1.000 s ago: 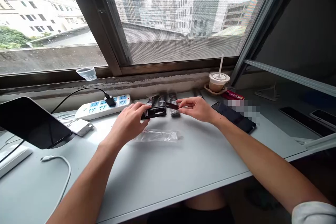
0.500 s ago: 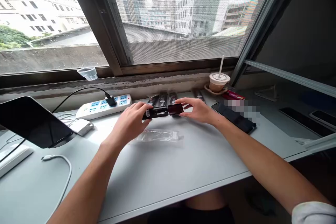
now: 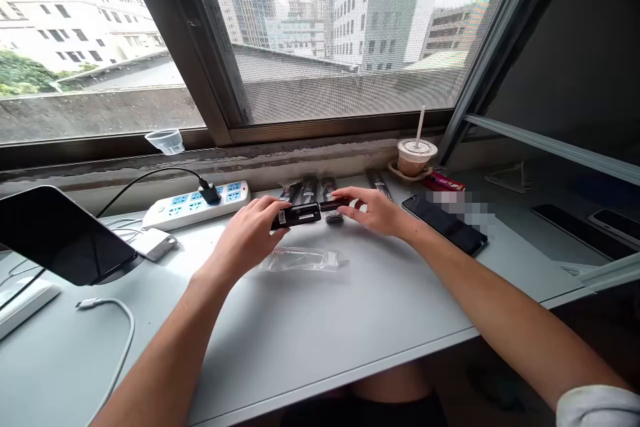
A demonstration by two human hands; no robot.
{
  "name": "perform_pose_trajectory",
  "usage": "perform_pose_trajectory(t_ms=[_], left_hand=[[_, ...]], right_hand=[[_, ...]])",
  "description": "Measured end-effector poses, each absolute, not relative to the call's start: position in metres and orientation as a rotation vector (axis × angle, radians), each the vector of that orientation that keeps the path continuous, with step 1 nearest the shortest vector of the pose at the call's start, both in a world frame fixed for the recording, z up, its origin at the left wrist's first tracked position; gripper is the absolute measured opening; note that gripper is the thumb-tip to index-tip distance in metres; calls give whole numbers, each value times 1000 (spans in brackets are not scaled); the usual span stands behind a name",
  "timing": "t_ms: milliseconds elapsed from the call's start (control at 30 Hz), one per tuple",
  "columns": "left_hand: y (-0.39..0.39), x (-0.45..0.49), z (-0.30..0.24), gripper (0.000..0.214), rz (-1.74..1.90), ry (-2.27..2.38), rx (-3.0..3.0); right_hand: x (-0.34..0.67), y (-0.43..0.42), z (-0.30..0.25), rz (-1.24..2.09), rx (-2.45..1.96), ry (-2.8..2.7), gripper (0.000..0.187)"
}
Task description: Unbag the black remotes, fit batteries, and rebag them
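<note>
My left hand (image 3: pixel 250 227) is closed around one end of a flat black rectangular case (image 3: pixel 306 215) with a white label. Between the fingertips of my right hand (image 3: pixel 375 210) is a thin dark cover piece (image 3: pixel 331 204), seen nearly edge-on. Its left end is at the case's right end; whether they touch I cannot tell. On the table below lies a crumpled clear plastic bag (image 3: pixel 305 259). Behind my hands several dark items in clear wrappers (image 3: pixel 309 188) stand in a row against the wall.
To the left are a white power strip (image 3: pixel 165 212) with a black plug, a tablet (image 3: pixel 65 233) on a stand, and a white cable (image 3: pixel 131 327). A lidded drink cup (image 3: pixel 417 153) with a straw and a black phone-like slab (image 3: pixel 445 223) are at the right.
The dark cover piece in my right hand has turned from showing its broad face to nearly edge-on. My left hand keeps its hold on the black case.
</note>
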State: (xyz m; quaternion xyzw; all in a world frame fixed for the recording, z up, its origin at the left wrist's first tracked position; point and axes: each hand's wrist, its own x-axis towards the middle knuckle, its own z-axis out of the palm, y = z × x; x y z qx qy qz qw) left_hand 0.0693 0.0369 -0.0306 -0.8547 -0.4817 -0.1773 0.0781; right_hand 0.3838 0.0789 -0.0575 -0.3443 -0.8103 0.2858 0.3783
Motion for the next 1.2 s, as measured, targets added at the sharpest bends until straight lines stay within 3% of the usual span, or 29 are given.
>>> perform_pose_trajectory(t_ms=[300,433,700,1067,1200], left_hand=[[30,87,-29,47,-663,-1200,-2663],[25,97,-30,44,-757,-1065,-2763],[16,111,-30,40,-873,-1008,-2791],[13,117,-18,31,-912,-1076,-2616],[7,114,-7,31,-1005,-1157,-2547]], right_hand=[[366,70,-57,1291,-948,-1781,46],[356,62,-58,1279,-945,-1773,38],[345,48,-58,898,-962,-1807,37],[365,63,-43,1448,-834,-1674,36],[374,71,-41,1490,-864,-1369,53]])
